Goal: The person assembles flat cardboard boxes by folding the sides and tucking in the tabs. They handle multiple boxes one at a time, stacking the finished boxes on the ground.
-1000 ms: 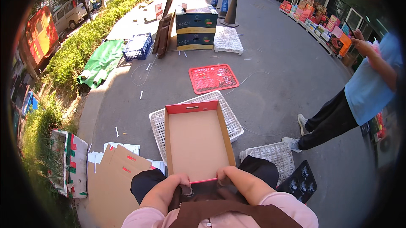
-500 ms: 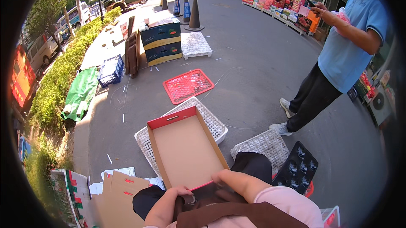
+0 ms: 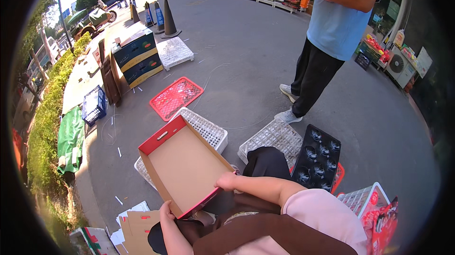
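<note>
A shallow, topless cardboard box [image 3: 189, 165], brown inside and red outside, lies in front of me with a slotted handle in its far wall. Under it is an upturned white plastic crate [image 3: 208, 132], which the box partly hides. My left hand [image 3: 167, 211] grips the near left corner, its fingers over the rim. At the near right corner, my right hand [image 3: 226, 181] closes over the edge. The near end of the box is close to my lap.
A person in a blue shirt [image 3: 339, 23] stands at the right, beside a white crate [image 3: 275, 143] and a black moulded tray [image 3: 316, 158]. Ahead lies a red plastic lattice [image 3: 176, 98], with stacked dark cartons [image 3: 137, 56] behind. Flattened cardboard [image 3: 137, 226] is at my left.
My view has swung right. My hands have moved apart to the box's near corners, and the box's near end looks raised and turned slightly.
</note>
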Demonstrator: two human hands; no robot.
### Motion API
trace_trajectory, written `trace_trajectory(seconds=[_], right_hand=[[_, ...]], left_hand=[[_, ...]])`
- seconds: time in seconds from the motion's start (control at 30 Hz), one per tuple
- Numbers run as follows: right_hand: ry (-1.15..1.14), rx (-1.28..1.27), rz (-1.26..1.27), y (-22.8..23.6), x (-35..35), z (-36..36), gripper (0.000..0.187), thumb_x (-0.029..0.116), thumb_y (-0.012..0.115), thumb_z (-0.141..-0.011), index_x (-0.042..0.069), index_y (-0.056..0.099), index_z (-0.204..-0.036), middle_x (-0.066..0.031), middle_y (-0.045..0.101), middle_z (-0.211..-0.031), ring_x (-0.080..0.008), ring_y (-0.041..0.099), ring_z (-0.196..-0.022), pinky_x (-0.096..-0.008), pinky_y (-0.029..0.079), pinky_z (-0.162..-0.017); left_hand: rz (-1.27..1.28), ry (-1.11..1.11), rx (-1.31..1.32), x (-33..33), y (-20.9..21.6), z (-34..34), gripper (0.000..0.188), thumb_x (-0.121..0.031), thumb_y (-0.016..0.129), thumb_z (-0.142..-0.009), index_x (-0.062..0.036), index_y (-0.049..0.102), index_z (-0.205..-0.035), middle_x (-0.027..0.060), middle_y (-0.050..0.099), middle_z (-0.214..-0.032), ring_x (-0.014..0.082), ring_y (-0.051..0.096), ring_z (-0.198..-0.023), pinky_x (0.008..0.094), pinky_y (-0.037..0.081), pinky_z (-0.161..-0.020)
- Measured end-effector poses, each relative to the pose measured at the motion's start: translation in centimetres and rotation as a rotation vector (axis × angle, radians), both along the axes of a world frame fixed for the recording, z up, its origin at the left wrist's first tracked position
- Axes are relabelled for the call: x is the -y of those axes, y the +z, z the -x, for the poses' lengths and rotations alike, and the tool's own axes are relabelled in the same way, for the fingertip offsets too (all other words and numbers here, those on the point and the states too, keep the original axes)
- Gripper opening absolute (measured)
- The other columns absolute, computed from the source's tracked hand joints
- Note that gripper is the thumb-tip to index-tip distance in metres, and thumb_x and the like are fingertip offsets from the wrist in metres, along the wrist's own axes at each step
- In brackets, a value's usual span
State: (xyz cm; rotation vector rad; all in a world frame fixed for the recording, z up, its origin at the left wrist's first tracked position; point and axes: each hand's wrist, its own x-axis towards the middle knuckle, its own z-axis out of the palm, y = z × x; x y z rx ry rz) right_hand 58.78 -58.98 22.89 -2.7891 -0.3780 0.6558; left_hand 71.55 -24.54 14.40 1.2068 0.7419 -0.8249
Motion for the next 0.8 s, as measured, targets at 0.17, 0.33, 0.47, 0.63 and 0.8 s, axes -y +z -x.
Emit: trace_trajectory(seconds=[0.17,0.33,0.47,0.63,0.8], right_hand=[[-0.011,0.086,0.055,3.9,1.1,1.8,0.024,0.010,0.063,-0.072,0.015,0.065,-0.095,-0.0100,0.069,-0.088,-0.0310,0.067,-0.086,-0.0450,0.052,-0.071],[0.059,0.311,-0.003,7.1,-1.3,1.9,0.022,0.007,0.060,-0.071,0.015,0.067,-0.090,-0.0091,0.068,-0.079,-0.0294,0.067,-0.076,-0.0432,0.051,-0.062],[0.162,0.493,-0.082,12.1,-5.1,1.1,0.020,0.004,0.062,-0.070,0.013,0.066,-0.086,-0.0080,0.066,-0.075,-0.0286,0.066,-0.072,-0.0418,0.050,-0.063],[0.323,0.676,-0.177,19.6,-12.5,0.9,0.020,-0.002,0.060,-0.075,0.009,0.066,-0.091,-0.0115,0.067,-0.081,-0.0301,0.064,-0.078,-0.0397,0.049,-0.070],[0.718,0.846,-0.242,22.2,-20.4,1.4,0.022,-0.001,0.058,-0.070,0.004,0.065,-0.091,-0.0100,0.069,-0.090,-0.0274,0.065,-0.085,-0.0388,0.050,-0.079]], left_hand=[[0.161,-0.043,0.212,1.2,2.1,2.7,0.032,-0.009,0.051,-0.090,-0.0014,0.051,-0.121,0.0141,0.064,-0.107,0.0284,0.066,-0.096,0.0434,0.055,-0.081],[0.218,0.077,0.351,-1.2,10.0,6.0,0.063,-0.028,0.064,-0.080,-0.0204,0.038,-0.137,0.0113,0.049,-0.130,0.0348,0.051,-0.116,0.0611,0.049,-0.079],[0.219,0.139,0.593,-6.7,15.9,7.7,0.072,-0.017,0.062,-0.076,-0.0135,0.032,-0.141,0.0120,0.048,-0.130,0.0276,0.049,-0.119,0.0489,0.049,-0.086],[0.096,0.320,0.839,-12.5,24.2,13.5,0.081,-0.016,0.061,-0.074,-0.0090,0.026,-0.147,0.0150,0.049,-0.126,0.0241,0.050,-0.116,0.0376,0.046,-0.090],[-0.022,0.461,0.875,-20.3,25.2,24.3,0.084,-0.021,0.066,-0.074,-0.0097,0.026,-0.147,0.0131,0.050,-0.127,0.0231,0.053,-0.117,0.0376,0.049,-0.090]])
